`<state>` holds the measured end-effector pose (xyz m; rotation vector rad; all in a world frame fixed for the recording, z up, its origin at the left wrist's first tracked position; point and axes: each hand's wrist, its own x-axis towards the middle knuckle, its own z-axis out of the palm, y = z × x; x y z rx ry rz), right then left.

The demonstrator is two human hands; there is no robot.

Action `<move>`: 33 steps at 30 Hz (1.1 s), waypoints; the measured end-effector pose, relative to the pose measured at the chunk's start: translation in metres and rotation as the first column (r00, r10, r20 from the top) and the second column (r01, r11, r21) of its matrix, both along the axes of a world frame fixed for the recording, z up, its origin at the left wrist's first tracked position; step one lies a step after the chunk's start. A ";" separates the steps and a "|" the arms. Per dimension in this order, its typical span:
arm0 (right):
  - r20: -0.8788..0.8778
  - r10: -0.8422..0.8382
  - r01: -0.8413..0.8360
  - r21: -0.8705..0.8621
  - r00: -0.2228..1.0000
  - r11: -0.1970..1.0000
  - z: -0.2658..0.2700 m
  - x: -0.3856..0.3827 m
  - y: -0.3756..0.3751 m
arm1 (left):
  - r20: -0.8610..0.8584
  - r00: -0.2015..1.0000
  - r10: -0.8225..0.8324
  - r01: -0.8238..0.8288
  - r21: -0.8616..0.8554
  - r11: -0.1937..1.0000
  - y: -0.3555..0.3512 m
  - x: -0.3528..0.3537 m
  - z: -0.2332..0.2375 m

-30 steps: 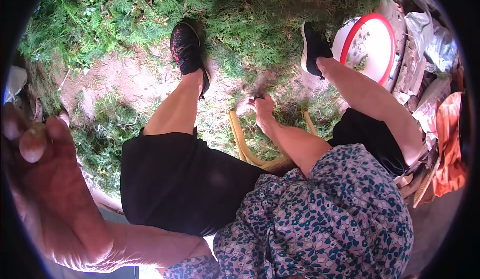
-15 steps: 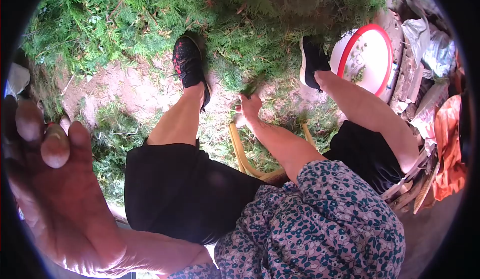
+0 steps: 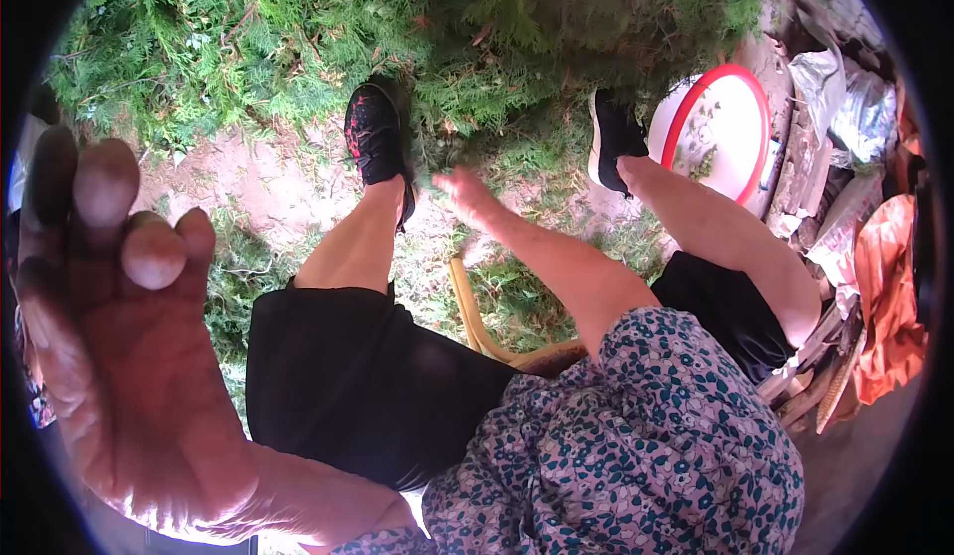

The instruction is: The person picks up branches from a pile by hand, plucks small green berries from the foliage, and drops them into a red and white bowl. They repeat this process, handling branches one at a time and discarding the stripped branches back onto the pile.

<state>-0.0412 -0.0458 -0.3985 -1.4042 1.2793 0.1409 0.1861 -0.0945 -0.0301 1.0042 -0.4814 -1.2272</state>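
- Rising higher in the near view than half a second ago, the left hand (image 3: 139, 376) shows its palm; its fingers (image 3: 106, 185) are loosely bent and spread, with nothing visible in them.
- Farther down, past the floral garment (image 3: 606, 446), the right hand (image 3: 469, 199) has shifted across toward the left shoe (image 3: 374, 138) (a yellow curved frame (image 3: 468, 302) shows nearer, below it).
- That hand's fingers are blurred, so whether they grip anything I cannot tell.
- By my reading, the change puts the ground-level work with the right hand alone, the left taking no visible part.
- Green foliage (image 3: 199, 48) lies spread on the pale ground (image 3: 263, 172), its edge just beside the right hand; contact cannot be made out.
- Beyond the right shoe (image 3: 618, 143), a white basin with a red rim (image 3: 678, 120) holds small green bits (image 3: 703, 162), well apart from both hands.
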 end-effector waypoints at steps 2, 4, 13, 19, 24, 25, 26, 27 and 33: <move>0.014 0.271 -0.271 -0.040 0.962 0.962 -0.002 -0.008 0.021 | 0.005 1.000 0.009 -0.009 0.009 1.000 0.002 0.000 -0.001; -0.021 0.178 -0.179 -0.005 0.984 0.984 0.009 -0.018 0.019 | 0.012 1.000 0.017 -0.017 0.010 1.000 0.004 0.001 0.000; 0.102 -0.179 0.201 -0.281 0.979 0.938 -0.037 0.006 -0.041 | 0.020 0.999 0.029 -0.029 0.023 0.999 0.008 0.004 -0.002; 0.000 0.006 -0.006 -0.304 1.000 0.953 -0.030 -0.011 -0.045 | 0.019 0.999 0.049 -0.049 0.024 0.998 0.010 0.007 -0.001; 0.001 -0.321 0.321 -0.062 0.947 0.945 0.027 -0.022 -0.052 | 0.009 0.998 0.063 -0.063 0.019 0.998 0.011 0.007 -0.002; 0.069 -0.332 0.334 -0.022 0.941 0.942 0.032 -0.018 -0.052 | 0.012 0.998 0.065 -0.065 0.018 0.998 0.011 0.007 -0.002; 0.046 -0.240 0.239 0.011 0.970 0.971 0.028 -0.011 -0.052 | 0.008 0.998 0.066 -0.066 0.018 0.998 0.011 0.007 -0.002; 0.048 -0.238 0.237 0.013 0.970 0.971 0.020 -0.002 -0.054 | 0.006 0.998 0.069 -0.069 0.019 0.997 0.012 0.007 -0.002; -0.244 0.096 -0.223 -0.573 0.965 0.788 -0.049 -0.005 -0.044 | 0.007 0.997 0.077 -0.077 0.029 0.997 0.013 0.009 -0.002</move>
